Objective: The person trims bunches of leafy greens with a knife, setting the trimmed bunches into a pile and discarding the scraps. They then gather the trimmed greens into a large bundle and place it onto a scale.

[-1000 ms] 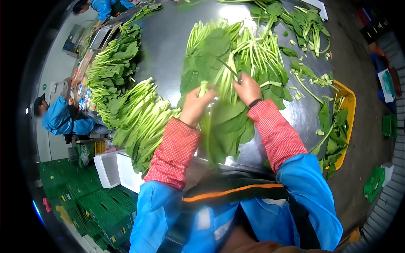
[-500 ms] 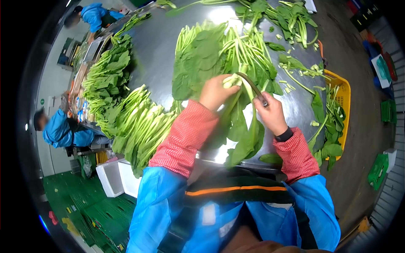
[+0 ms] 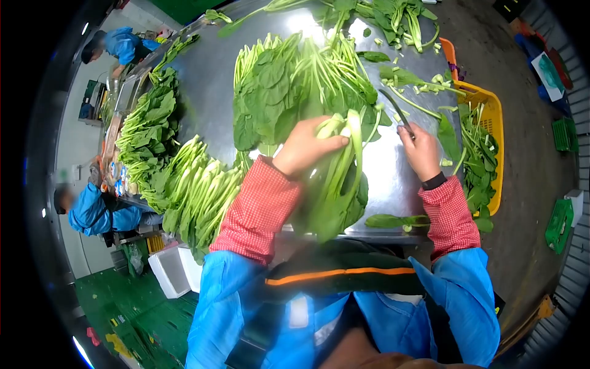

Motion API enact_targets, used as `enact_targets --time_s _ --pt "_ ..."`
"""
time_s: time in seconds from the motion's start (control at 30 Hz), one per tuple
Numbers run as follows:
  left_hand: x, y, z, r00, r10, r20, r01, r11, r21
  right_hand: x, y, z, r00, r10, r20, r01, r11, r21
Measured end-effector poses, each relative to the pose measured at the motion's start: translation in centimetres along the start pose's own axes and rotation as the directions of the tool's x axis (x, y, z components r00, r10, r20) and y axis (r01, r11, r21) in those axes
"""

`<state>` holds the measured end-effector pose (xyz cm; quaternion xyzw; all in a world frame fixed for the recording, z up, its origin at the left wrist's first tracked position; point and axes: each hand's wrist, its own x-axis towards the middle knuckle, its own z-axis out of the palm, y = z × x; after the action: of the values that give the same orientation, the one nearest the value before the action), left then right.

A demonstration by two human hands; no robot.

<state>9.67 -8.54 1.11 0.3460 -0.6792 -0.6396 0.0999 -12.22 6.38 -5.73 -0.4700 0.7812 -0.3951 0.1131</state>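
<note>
My left hand [image 3: 307,147] is closed around a small bunch of leafy green vegetables [image 3: 344,175], its pale cut stems up and its leaves hanging toward the table's near edge. My right hand [image 3: 421,151] grips the handle of a thin curved knife [image 3: 397,108], its blade pointing up and left, apart from the bunch. Just beyond my left hand lies a pile of leafy greens [image 3: 267,92], with loose long stems [image 3: 322,64] beside it. A leaf [image 3: 393,221] rests near the table edge below my right hand.
More greens are heaped along the left side of the metal table [image 3: 206,74]. Trimmed stem bits [image 3: 439,83] lie scattered at right. A yellow basket [image 3: 501,135] holding greens stands against the right edge. Two people in blue [image 3: 92,209] are at the far left.
My right hand and the knife have moved right, away from the stems. The bunch stays in my left hand. A leaf now lies near the table's front edge, and the whole view has shifted slightly.
</note>
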Motion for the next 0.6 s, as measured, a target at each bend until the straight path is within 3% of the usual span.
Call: enact_targets --time_s 0.03,0.07,0.1,0.17,0.27,0.37,0.4,0.5,0.57,0.6 --pt "-0.1 0.3 0.5 1.0 -0.022 0.012 0.022 1.0 -0.01 -0.5 -1.2 0.0 1.0 0.009 -0.017 -0.008 0.998 0.07" --pt "0.1 0.8 0.9 0.999 -0.034 0.026 0.034 0.999 -0.016 -0.5 -2.5 0.0 0.972 -0.196 -0.128 0.196 0.981 -0.014" --pt "0.2 1.1 1.3 0.999 -0.035 0.029 0.036 0.999 -0.013 -0.4 -4.3 -0.7 0.959 -0.255 -0.124 0.259 0.966 0.014" --pt "0.0 1.3 2.0 0.998 -0.046 0.036 0.046 0.999 -0.012 -0.1 -5.8 -2.0 0.937 -0.349 0.031 0.349 0.923 -0.163" --pt "-0.1 0.8 2.2 0.999 0.007 0.048 -0.008 1.0 0.012 0.2 -2.9 -0.9 0.937 -0.348 0.039 0.35 0.929 -0.122" --pt "-1.2 1.0 2.1 0.996 0.083 0.019 -0.083 0.996 -0.02 -0.6 3.0 -0.1 0.968 -0.188 0.166 0.227 0.939 -0.26" --pt "-1.3 1.0 2.0 0.993 0.119 0.003 -0.119 0.992 -0.034 -1.0 2.3 -0.2 0.989 -0.128 0.072 0.138 0.977 -0.161" --pt "-0.6 0.5 1.9 0.999 0.025 -0.036 -0.021 0.996 0.091 -1.3 -0.2 -0.9 0.988 0.128 0.084 -0.146 0.951 0.274" --pt "0.2 -0.7 2.6 0.99 0.132 -0.052 -0.124 0.982 0.145 -1.3 -3.6 -1.1 0.993 0.016 0.115 -0.073 0.854 0.515" --pt "0.0 -0.6 2.9 0.988 0.151 -0.044 -0.142 0.977 0.161 -1.1 -5.3 -2.0 0.974 -0.037 0.222 -0.054 0.919 0.391"
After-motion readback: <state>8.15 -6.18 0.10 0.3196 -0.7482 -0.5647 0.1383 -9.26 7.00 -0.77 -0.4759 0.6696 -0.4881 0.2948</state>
